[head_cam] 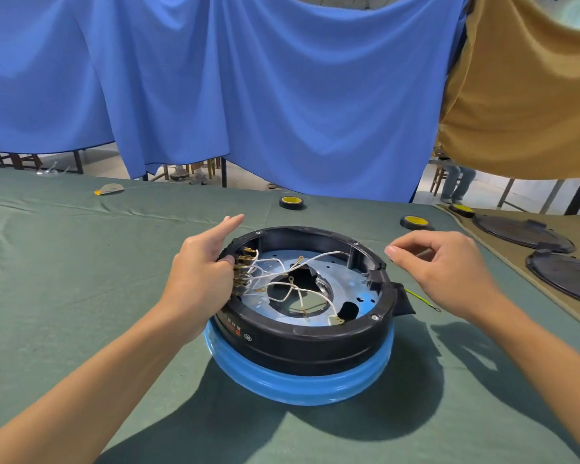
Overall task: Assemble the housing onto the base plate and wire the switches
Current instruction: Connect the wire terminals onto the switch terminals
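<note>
We are looking down at a round black plastic housing (pixel 315 336) that is sitting over a silver metal base plate with a central hole (pixel 349 286). Both are resting on a blue circular body (pixel 298 386) in the middle of the green cloth-covered table (pixel 81 262). Thin white wires with ring ends (pixel 275 274) are looping across the plate from a cluster of brass switch terminals (pixel 243 266) at the housing's left wall.

Our left hand (pixel 198 279) is lying against that left rim, thumb touching the rim by the terminals and forefinger stretching outward. We cannot tell whether the lower fingers are gripping anything. Our right hand (pixel 449 266) is hovering just beside the right rim, relaxed, fingers loosely curling. A yellow-green wire (pixel 422 300) is trailing onto the cloth below it.

Black tape rolls with yellow cores (pixel 292 201) are lying beyond the housing, and dark round covers (pixel 523 234) are lying on a tan cloth at the right.
</note>
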Demonstrator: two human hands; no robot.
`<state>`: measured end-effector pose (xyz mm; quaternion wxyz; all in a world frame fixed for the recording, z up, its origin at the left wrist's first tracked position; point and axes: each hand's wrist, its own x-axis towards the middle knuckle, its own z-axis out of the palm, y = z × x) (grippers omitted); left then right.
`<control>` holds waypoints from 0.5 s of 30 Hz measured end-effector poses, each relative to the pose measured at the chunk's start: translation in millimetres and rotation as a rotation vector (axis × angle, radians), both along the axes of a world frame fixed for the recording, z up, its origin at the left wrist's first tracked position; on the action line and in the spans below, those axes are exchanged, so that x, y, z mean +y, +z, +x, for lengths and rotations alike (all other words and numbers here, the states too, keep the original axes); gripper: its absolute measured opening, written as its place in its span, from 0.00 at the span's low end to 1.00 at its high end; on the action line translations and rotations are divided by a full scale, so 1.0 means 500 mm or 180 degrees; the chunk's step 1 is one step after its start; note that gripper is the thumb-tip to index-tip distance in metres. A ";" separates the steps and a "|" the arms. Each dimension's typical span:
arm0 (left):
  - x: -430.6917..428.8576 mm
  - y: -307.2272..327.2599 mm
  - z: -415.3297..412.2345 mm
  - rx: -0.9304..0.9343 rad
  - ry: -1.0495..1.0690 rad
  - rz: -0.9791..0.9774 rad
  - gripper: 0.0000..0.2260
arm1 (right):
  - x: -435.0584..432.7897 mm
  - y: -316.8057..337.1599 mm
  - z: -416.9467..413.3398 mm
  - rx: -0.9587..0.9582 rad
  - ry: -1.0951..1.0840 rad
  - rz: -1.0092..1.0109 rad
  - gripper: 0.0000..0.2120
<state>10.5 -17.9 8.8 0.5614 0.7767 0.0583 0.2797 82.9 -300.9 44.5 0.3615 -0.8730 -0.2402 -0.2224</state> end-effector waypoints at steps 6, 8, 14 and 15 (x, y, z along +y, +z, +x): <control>-0.002 0.020 -0.006 0.0050 -0.0087 0.0013 0.25 | -0.043 -0.042 0.081 0.0415 -0.0559 -0.0390 0.06; -0.001 0.028 -0.006 0.0111 -0.0168 0.0147 0.25 | -0.050 -0.066 0.097 0.0401 -0.0657 -0.0482 0.05; -0.008 0.071 -0.003 0.0303 0.0159 0.1644 0.15 | -0.061 -0.113 0.109 0.0469 -0.0571 -0.1295 0.09; -0.020 0.082 -0.004 0.0211 0.0065 0.1683 0.14 | -0.061 -0.112 0.111 0.0459 -0.0568 -0.1274 0.08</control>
